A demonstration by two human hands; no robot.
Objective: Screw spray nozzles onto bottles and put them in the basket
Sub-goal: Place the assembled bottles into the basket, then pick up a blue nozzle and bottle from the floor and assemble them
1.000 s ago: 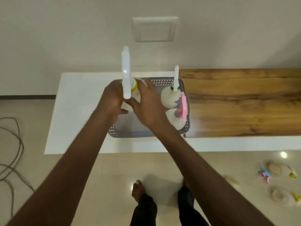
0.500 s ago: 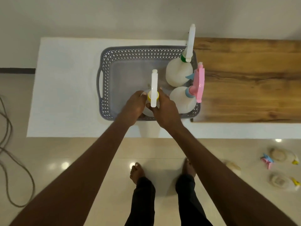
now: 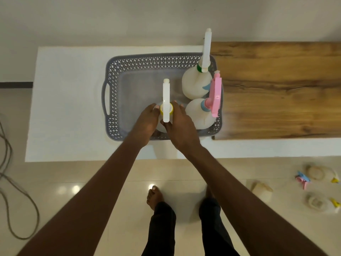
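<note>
Both hands [image 3: 147, 122] lowered bottle [image 3: 166, 109] into basket [image 3: 114, 100].

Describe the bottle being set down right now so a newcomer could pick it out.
Find the grey basket on the white table. Three bottles stand inside; this bottle is at the near edge, between both hands. Only it has a yellow collar under a white nozzle.

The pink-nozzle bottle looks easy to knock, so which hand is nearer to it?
Right. The right hand sits just beside the pink-nozzle bottle; the left hand is farther, beyond the yellow-collared bottle.
</note>
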